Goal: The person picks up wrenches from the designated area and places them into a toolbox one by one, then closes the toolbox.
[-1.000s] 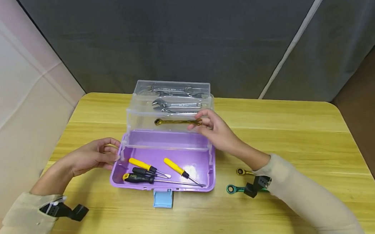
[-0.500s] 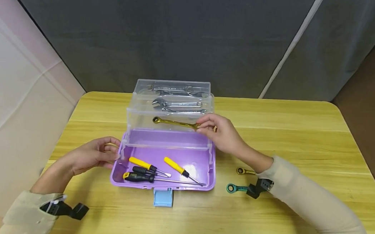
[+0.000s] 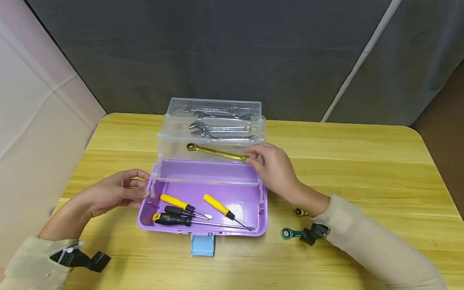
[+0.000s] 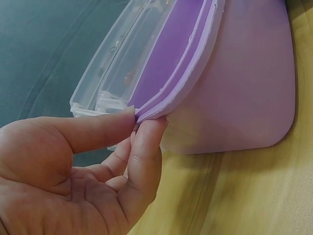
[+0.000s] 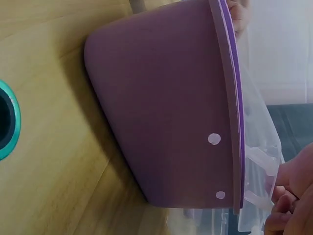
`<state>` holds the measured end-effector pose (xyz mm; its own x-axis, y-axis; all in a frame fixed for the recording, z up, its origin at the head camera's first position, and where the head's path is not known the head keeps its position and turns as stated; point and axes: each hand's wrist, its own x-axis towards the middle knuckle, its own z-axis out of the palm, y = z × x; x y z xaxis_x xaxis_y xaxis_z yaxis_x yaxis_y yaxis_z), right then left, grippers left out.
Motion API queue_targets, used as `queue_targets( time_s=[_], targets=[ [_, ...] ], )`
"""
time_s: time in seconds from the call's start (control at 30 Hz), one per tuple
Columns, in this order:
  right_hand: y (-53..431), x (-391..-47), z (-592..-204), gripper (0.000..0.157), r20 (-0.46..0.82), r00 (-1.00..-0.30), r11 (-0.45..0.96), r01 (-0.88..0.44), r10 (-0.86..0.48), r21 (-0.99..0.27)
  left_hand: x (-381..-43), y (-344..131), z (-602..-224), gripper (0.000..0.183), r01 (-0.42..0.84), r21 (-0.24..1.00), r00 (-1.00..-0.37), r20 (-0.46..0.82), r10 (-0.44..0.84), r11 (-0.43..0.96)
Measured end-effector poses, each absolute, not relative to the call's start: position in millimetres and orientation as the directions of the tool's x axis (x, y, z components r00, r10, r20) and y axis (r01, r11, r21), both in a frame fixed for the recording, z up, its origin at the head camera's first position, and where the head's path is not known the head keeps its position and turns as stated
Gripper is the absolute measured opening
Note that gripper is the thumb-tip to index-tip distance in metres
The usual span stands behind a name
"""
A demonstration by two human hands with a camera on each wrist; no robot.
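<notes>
My left hand (image 3: pixel 113 193) pinches the left rim of a purple toolbox (image 3: pixel 141 219) between thumb and fingers. In the left wrist view, the thumb (image 4: pixel 105 129) presses the inner side of that rim. My right hand (image 3: pixel 274 170) is at the lower clear tray (image 3: pixel 172 150), thumb and fingertips at the open end of a gold ratchet wrench (image 3: pixel 217 152). The wrench's ring end points left. In the right wrist view, the right fingers (image 5: pixel 281 210) show beside the clear trays, and the wrench is hidden. Silver wrenches, including an adjustable wrench (image 3: pixel 221 129), lie in the upper trays.
Several screwdrivers, among them a yellow-handled screwdriver (image 3: pixel 215 204) and a black-handled screwdriver (image 3: pixel 171 220), lie in the box bottom. A blue latch (image 3: pixel 202 245) hangs at its front. Right of it, a green ratchet wrench (image 3: pixel 287 233) and another gold wrench (image 3: pixel 299 212) lie partly under my right arm.
The gold wrench has shifted slightly left and its left end has risen in view, so it now slants. My right hand has turned and dropped slightly. The left hand stays on the rim.
</notes>
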<state>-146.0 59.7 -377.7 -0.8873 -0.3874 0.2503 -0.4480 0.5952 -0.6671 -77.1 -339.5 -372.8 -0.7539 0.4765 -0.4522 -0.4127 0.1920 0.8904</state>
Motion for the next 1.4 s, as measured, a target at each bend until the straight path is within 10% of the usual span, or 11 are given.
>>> queue_targets(
  time_s=[0.37,0.87,1.4],
  targets=[
    [69.9,-145.2,-373.8,0.017,0.263,-0.861,0.518,-0.479,-0.436,-0.709,-77.7,-339.9,-373.4,0.021,-0.406,0.889,-0.756,-0.456,0.470,0.210],
    [130.5,-128.9,-356.8,0.050,0.332,-0.604,0.392,-0.757,-0.724,-0.523,-78.0,-338.9,-372.5,0.021,-0.416,0.882,-0.757,-0.471,0.454,0.222],
    [205.9,-105.3,-383.7,0.058,0.366,-0.567,0.384,-0.799,-0.738,-0.463,-77.8,-340.1,-373.1,0.021,-0.408,0.888,-0.756,-0.459,0.466,0.212]
  ],
)
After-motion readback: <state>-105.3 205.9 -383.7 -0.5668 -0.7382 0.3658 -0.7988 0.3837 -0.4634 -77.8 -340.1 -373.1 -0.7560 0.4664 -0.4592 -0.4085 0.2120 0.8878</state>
